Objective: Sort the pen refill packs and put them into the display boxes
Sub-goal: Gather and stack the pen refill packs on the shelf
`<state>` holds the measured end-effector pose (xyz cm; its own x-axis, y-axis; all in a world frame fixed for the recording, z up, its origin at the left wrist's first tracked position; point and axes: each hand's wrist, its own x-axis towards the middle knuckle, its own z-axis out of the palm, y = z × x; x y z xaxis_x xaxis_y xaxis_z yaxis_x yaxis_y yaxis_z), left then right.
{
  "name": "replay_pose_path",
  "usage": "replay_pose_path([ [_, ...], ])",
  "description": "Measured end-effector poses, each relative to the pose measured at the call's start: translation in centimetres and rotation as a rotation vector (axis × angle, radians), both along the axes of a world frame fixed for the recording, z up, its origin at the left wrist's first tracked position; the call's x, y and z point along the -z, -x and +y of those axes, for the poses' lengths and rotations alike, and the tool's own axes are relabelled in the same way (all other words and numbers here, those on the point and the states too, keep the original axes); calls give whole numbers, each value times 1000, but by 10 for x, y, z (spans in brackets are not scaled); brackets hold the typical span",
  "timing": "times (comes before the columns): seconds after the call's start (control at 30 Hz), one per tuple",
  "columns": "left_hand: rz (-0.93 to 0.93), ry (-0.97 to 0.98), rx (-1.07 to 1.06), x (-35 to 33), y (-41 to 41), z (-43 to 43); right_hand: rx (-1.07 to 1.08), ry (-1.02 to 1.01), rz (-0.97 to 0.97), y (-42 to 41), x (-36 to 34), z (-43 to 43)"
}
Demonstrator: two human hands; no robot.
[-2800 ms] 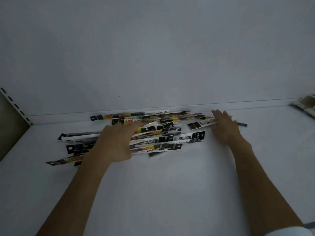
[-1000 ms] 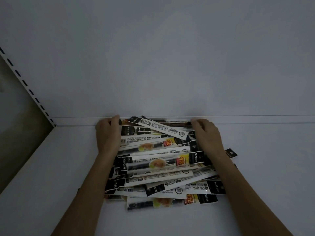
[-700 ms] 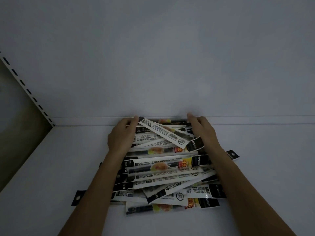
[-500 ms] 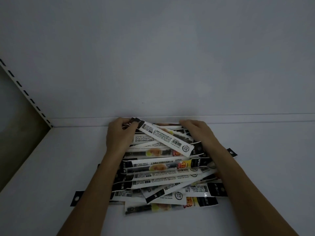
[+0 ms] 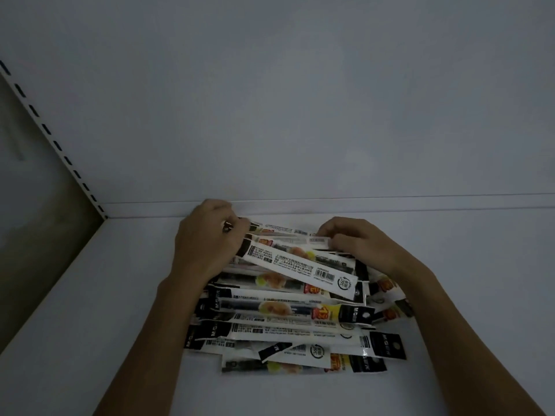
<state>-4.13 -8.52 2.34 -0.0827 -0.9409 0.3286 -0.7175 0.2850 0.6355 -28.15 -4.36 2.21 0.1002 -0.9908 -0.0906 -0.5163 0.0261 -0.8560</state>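
Overlapping refill packs [image 5: 288, 313] (black-ended) heaped

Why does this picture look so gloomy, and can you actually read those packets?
Head view: dim, flat, bluish-grey light, so the white shelf reads grey and shadows are faint. Head view: the refill packs are fairly sharp; the top pack shows a barcode, but its small print is unreadable. Head view: one small glint on a lower pack's plastic.

A shop: white display shelf [image 5: 90, 325], slotted upright [image 5: 45, 127], heap of barcoded refill packs [image 5: 285, 310].
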Motion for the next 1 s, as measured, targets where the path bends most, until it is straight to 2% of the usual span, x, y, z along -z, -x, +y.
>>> replay_pose_path([
  [0.07,-113,70,63,-8,3,5,93,46,31,7,-1,8],
  [0.1,-174,66,172,-12,7,9,151,64,48,13,-2,14],
  [0.2,-285,-138,583,-20,24,28,209,1,199,40,-2,39],
  [0.3,-449,-290,721,-20,33,52,140,-44,417,57,1,70],
  [0.37,-569,-337,743,-15,32,67,129,17,488,61,6,80],
  [0.47,-709,-299,750,-6,28,82,153,74,550,63,10,82],
  [0.57,-698,-215,690,2,27,85,271,179,589,70,14,82],
  [0.63,-658,-170,636,4,27,85,430,261,599,80,15,88],
  [0.77,-611,-108,545,7,29,86,906,439,574,107,5,108],
  [0.83,-596,-83,519,7,34,84,1054,549,576,106,-4,113],
  [0.9,-559,-54,498,8,41,84,980,672,361,79,-16,108],
  [0.97,-527,106,469,8,49,85,736,669,205,40,-19,95],
  [1.0,-523,207,438,7,52,86,602,627,207,23,-15,89],
])
